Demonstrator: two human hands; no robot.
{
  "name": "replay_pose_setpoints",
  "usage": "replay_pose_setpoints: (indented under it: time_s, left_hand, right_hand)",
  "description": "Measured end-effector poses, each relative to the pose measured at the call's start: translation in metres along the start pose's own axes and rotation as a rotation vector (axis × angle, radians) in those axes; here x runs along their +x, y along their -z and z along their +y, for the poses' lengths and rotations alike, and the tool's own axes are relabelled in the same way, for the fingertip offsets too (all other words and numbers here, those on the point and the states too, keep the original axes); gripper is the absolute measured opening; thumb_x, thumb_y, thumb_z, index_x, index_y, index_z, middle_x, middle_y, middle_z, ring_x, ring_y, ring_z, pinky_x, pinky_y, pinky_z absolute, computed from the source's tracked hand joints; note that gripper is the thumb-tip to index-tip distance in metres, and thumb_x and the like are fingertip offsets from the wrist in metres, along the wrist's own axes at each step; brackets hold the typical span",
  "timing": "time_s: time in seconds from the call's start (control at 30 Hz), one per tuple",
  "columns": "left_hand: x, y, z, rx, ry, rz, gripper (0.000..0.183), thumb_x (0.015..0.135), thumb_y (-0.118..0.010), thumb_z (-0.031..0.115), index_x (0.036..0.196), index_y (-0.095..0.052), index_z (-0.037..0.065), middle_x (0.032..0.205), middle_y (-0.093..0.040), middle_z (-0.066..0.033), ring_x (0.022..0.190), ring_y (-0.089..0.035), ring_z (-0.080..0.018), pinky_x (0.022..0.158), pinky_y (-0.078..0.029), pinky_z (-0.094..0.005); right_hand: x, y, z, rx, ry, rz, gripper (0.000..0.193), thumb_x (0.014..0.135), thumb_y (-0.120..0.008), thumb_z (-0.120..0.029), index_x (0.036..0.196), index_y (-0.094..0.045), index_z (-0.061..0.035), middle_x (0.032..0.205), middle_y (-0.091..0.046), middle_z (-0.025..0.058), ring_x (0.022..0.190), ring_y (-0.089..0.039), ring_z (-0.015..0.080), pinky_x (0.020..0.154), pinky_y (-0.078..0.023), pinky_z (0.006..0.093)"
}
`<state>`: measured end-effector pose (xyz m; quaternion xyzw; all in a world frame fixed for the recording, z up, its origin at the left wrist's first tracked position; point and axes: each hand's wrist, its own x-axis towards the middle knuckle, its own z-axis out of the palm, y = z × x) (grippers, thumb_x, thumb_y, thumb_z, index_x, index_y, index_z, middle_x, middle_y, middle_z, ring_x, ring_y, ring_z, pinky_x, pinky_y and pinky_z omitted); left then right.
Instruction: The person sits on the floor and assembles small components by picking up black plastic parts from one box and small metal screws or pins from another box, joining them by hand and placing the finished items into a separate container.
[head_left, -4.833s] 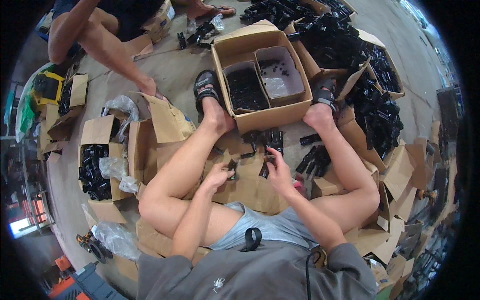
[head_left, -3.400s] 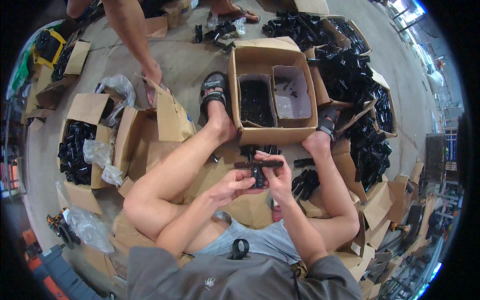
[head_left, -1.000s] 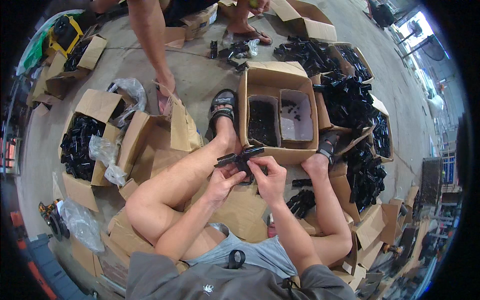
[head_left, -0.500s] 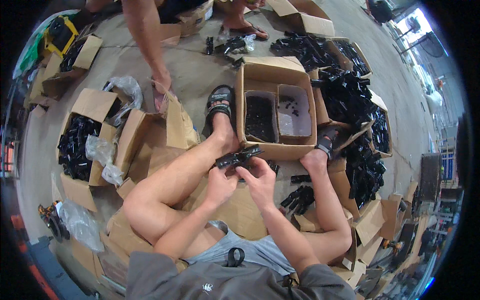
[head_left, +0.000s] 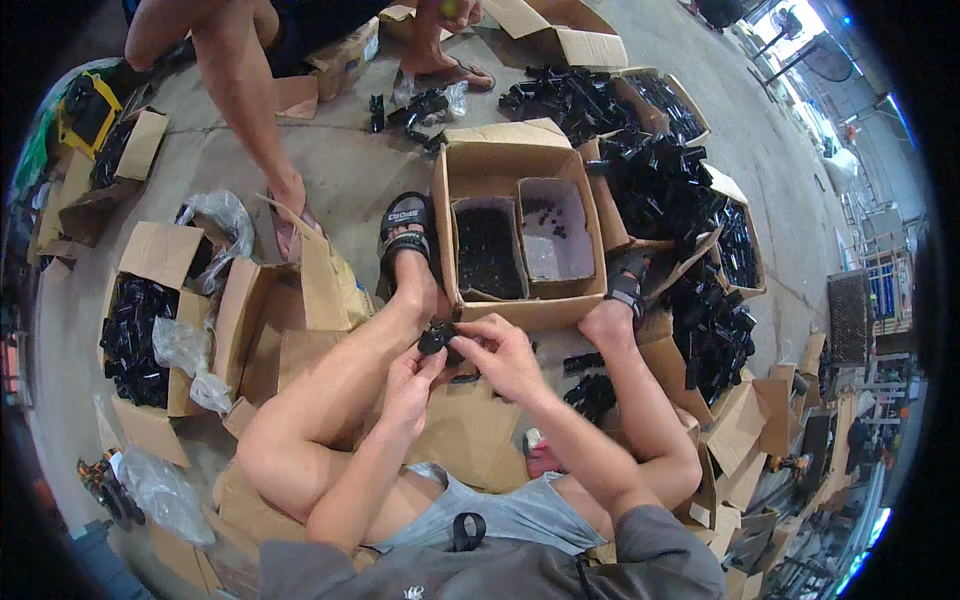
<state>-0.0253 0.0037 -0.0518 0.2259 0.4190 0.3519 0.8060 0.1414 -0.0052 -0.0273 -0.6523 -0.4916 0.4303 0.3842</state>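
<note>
A short black plastic part point(head_left: 436, 339) is held between my hands, in front of the near edge of an open cardboard box point(head_left: 530, 317). My left hand point(head_left: 407, 388) grips it from below and the left, its fingers closed. From the right, my right hand point(head_left: 500, 358) pinches at its side; the fingertips partly hide the contact. Inside the box are two compartments: the left liner point(head_left: 488, 245) is well covered with small black pieces, while the pale right one point(head_left: 557, 230) has a few scattered. Several more black parts point(head_left: 592, 397) lie beside my right leg.
Heaps of black parts point(head_left: 660, 190) in and around cartons fill the right side. At left stands a carton of black parts point(head_left: 138, 335) with clear plastic bags point(head_left: 185, 350). Another person's leg point(head_left: 240, 110) stands beyond, left of the box. A flattened cardboard sheet point(head_left: 465, 430) lies between my legs.
The black part has turned from lying crosswise to nearly end-on. My right hand has shifted to its upper right side. The whole view has shifted slightly.
</note>
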Motion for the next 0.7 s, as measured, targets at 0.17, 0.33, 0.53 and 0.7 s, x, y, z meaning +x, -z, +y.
replay_pose_setpoints:
  time_s: [0.17,0.33,0.53,0.7]
  left_hand:
    - [0.009,0.012,0.004,0.036,-0.163,0.076,0.032,0.1,-0.06,0.018,0.127,-0.053,0.003,0.115,-0.062,-0.0071,0.104,-0.064,-0.0193,0.092,-0.054,-0.0369]
    - [0.011,-0.003,0.013,-0.064,-0.138,0.144,0.037,0.1,-0.056,0.014,0.133,-0.044,0.002,0.119,-0.06,-0.0126,0.107,-0.063,-0.0241,0.097,-0.054,-0.0391]
    - [0.015,0.004,0.005,-0.132,-0.135,0.115,0.027,0.099,-0.06,0.019,0.118,-0.046,0.007,0.112,-0.065,-0.0147,0.102,-0.067,-0.0247,0.086,-0.057,-0.0348]
    - [0.021,0.017,-0.006,-0.13,-0.164,0.157,0.034,0.099,-0.061,0.024,0.125,-0.046,0.008,0.114,-0.066,-0.0143,0.102,-0.067,-0.0258,0.086,-0.057,-0.0351]
  right_hand:
    - [0.118,0.08,0.058,-0.123,0.016,0.302,0.02,0.09,-0.067,-0.017,0.104,-0.073,-0.0035,0.093,-0.072,0.0162,0.085,-0.07,0.0275,0.074,-0.054,0.036]
    - [0.21,0.121,0.138,-0.869,0.102,0.43,0.011,0.081,-0.061,-0.004,0.09,-0.068,-0.0029,0.092,-0.069,0.0203,0.093,-0.065,0.0418,0.081,-0.053,0.0502]
    - [0.228,0.12,0.163,-1.049,-0.033,0.303,0.011,0.088,-0.056,-0.006,0.091,-0.066,-0.0044,0.094,-0.068,0.0198,0.094,-0.068,0.0387,0.081,-0.056,0.0482]
    - [0.224,0.109,0.15,-0.928,-0.037,0.327,0.027,0.082,-0.064,-0.004,0.109,-0.062,-0.007,0.118,-0.06,0.0261,0.112,-0.06,0.0424,0.092,-0.052,0.0471]
